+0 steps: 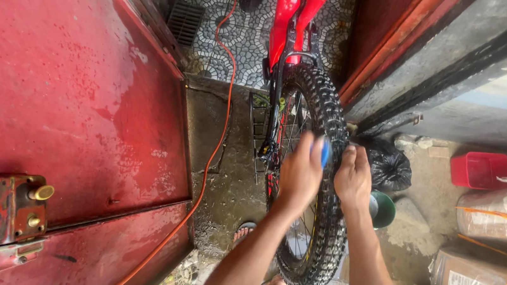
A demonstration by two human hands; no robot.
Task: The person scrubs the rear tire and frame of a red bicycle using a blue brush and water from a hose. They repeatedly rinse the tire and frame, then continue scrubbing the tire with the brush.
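Knobby tyre (324,189) of red bicycle (290,13): my left hand (301,173) grips a blue tool (325,152) against it; right hand (353,176) curls closed over the tread.

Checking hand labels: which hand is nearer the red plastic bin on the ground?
Right. The right hand grips the knobby black bicycle tyre on the side facing the red plastic bin; the left hand, holding a small blue object, is across the tyre, farther away.

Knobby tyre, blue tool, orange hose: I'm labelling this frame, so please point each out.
Knobby tyre (325,246): head view, on the lower tread blocks.
Blue tool (325,152): head view, on the tip above the left hand (300,176).
Orange hose (221,139): head view, mid-length on the wet floor.
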